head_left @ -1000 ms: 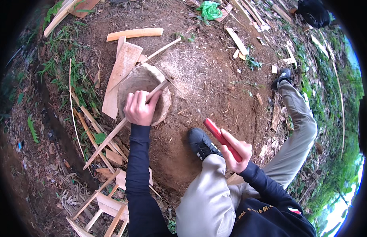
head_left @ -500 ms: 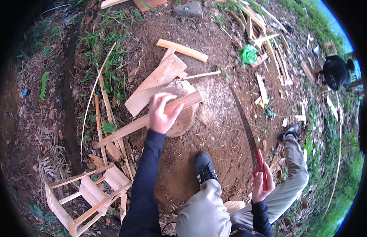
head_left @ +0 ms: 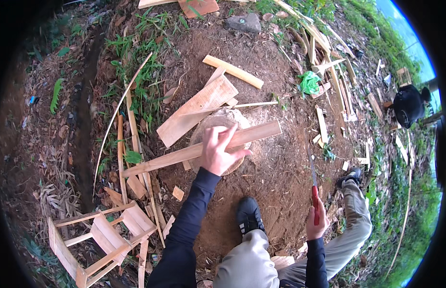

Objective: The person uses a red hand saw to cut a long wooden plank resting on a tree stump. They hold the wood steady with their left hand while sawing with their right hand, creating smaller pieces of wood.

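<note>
A pale wooden strip [head_left: 257,133] lies across a tree stump [head_left: 239,165], its right end jutting past the stump's edge. Over its middle is my left hand [head_left: 220,152], fingers and thumb apart; whether they touch the wood I cannot tell. On the right, away from the stump, my right hand [head_left: 317,224] grips the red handle of a hand saw [head_left: 314,192]. The saw's blade points away from me and looks thin from this angle. Behind the strip, a wider board [head_left: 199,110] leans over the stump's far left side, with a thin stick [head_left: 247,104] beside it.
A small wooden frame with slats [head_left: 108,235] stands at the lower left, near long strips on the ground. Beyond the stump lies a yellowish wood piece [head_left: 232,71]. Scrap wood [head_left: 339,81], a green plastic bag [head_left: 309,83] and a black pot [head_left: 409,105] are at the right.
The wooden strip has shifted right across the stump, and my left hand has moved right with its fingers spread. The saw has turned, so its blade appears much shorter. The view has shifted slightly.
</note>
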A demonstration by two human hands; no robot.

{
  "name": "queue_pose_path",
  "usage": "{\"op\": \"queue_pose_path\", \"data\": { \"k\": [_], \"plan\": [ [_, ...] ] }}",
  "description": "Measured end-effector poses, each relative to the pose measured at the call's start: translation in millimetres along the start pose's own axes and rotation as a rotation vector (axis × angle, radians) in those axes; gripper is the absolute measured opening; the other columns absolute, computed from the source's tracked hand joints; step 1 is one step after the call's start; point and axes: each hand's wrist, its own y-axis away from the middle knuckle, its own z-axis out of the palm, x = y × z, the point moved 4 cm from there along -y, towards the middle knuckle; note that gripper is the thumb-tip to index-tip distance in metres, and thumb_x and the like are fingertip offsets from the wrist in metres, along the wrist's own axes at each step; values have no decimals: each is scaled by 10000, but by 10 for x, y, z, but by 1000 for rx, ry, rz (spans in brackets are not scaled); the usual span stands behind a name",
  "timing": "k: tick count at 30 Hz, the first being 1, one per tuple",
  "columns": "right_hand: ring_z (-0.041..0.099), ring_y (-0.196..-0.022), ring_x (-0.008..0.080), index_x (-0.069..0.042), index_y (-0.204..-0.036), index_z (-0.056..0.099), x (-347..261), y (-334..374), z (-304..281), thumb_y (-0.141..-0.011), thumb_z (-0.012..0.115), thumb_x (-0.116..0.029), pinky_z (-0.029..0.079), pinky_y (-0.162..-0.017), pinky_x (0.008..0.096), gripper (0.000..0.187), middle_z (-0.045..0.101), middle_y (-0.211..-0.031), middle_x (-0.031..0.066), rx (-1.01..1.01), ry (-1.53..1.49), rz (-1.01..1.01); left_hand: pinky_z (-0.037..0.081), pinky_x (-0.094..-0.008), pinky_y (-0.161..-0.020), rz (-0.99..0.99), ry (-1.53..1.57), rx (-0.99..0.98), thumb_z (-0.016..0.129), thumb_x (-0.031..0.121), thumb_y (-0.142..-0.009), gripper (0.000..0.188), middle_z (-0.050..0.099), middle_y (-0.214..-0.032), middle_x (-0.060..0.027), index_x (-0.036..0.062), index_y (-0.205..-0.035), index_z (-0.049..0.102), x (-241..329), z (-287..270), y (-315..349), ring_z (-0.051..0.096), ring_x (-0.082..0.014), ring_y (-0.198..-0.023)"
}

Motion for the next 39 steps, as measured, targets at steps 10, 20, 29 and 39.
{"op": "queue_pose_path", "data": {
  "k": [10, 20, 29, 39],
  "plan": [
    [617, -1060, 404, 14, -1496, 352, 643, 554, 946, -822, 718, -101, 494, -934, 470, 776, 606, -1226, 273, -485, 123, -39, 465, -471, -1075, 1, 194, -119, 754, 270, -868, 416, 545, -1319, -144, 63, -1215, 653, 26, 362, 75, 508, -346, -1318],
    [544, -574, 167, -23, -776, 625, -1031, -1277, 427, -877, 659, 39, 422, -500, 308, 123, 599, -700, 104, 217, -184, -385, 498, -458, -1054, 1, 461, -52, 670, 72, -900, 168, 562, -1232, -135, 68, -1068, 676, 186, 416, -8, 512, -354, -1337],
    [711, -900, 316, -92, -1025, 698, -1425, -3218, 3296, -803, 693, -172, 548, -774, 536, 236, 703, -1004, 107, -634, 682, -826, 195, -706, -1147, -359, -90, -35, 701, 470, -890, 618, 398, -1441, -185, 88, -1333, 500, 171, 280, 81, 246, -425, -1476],
    [709, -725, 301, -134, -911, 698, -1575, -3458, 2877, -875, 656, -183, 586, -664, 428, 74, 702, -787, 95, -730, 368, -880, 158, -691, -1168, -388, -89, 76, 701, 476, -897, 641, 362, -1511, -193, 89, -1356, 479, 99, 371, 284, 234, -433, -1484]
  ]
}}
